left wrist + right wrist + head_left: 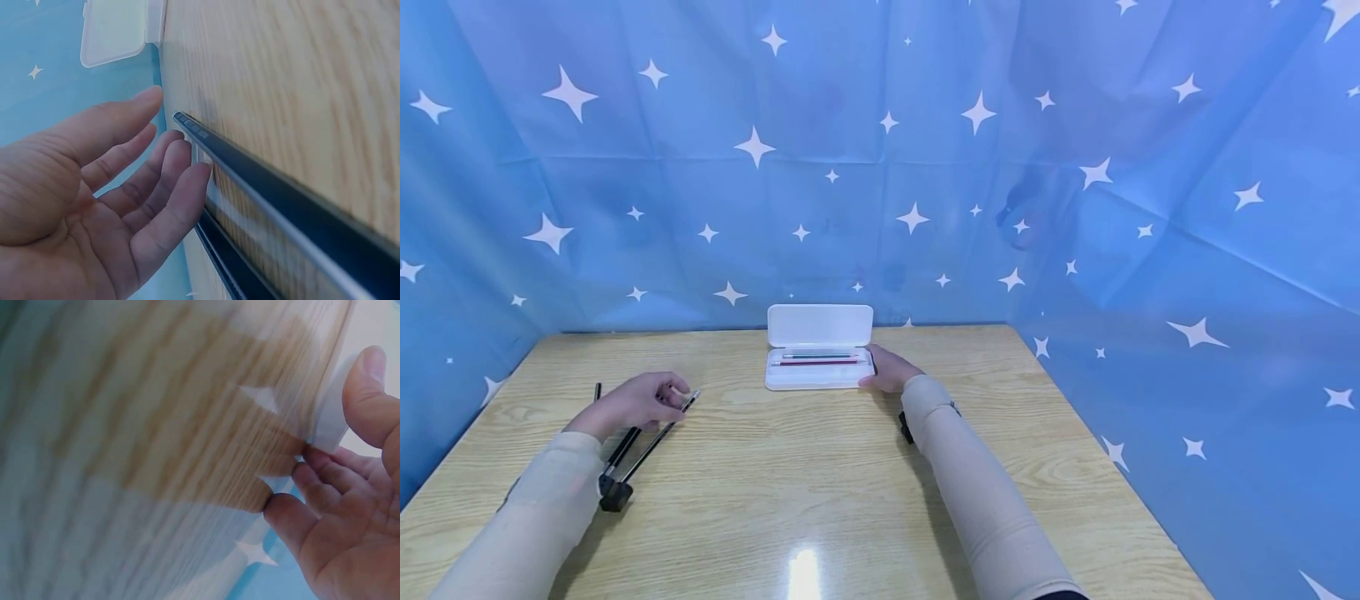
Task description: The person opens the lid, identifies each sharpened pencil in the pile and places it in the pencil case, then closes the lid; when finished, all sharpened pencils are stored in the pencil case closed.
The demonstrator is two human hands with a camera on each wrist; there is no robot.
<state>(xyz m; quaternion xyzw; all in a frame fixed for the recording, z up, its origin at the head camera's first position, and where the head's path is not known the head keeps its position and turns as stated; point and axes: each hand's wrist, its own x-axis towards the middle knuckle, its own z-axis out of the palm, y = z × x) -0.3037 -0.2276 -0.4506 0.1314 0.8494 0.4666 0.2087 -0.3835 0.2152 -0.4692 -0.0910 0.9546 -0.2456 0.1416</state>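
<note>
An open white pencil case (817,372) lies at the table's far middle, its lid (820,323) laid back. Inside lie a green pen (817,356) and a red pen (817,362). My right hand (887,371) rests against the case's right end; the thumb (369,384) lies on the white edge (328,425) and the fingers stay relaxed. My left hand (640,400) sits at the left with loosely spread fingers (181,181) beside two long dark rods (655,437). The nearer rod (250,172) runs along the fingertips.
The rods meet in a black block (615,493) by my left forearm. A short black stick (597,390) lies left of that hand. The wooden table (820,500) is walled by a blue star-patterned cloth (925,167) at the back and both sides.
</note>
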